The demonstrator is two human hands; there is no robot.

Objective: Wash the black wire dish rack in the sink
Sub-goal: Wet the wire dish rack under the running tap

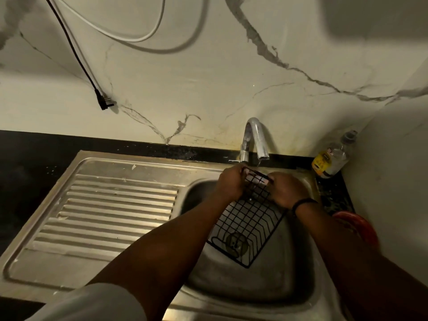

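A marble wall (208,77) rose behind the steel sink (254,281), set in a dark table (23,158). Over the sink, under the tap (256,140), the black wire dish rack (245,225) was tilted; the left hand (230,184) and right hand (287,189) gripped its upper end.

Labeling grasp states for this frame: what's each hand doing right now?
Left hand: closed, gripping the top edge of the black wire dish rack.
Right hand: closed, gripping the same rack's top edge.
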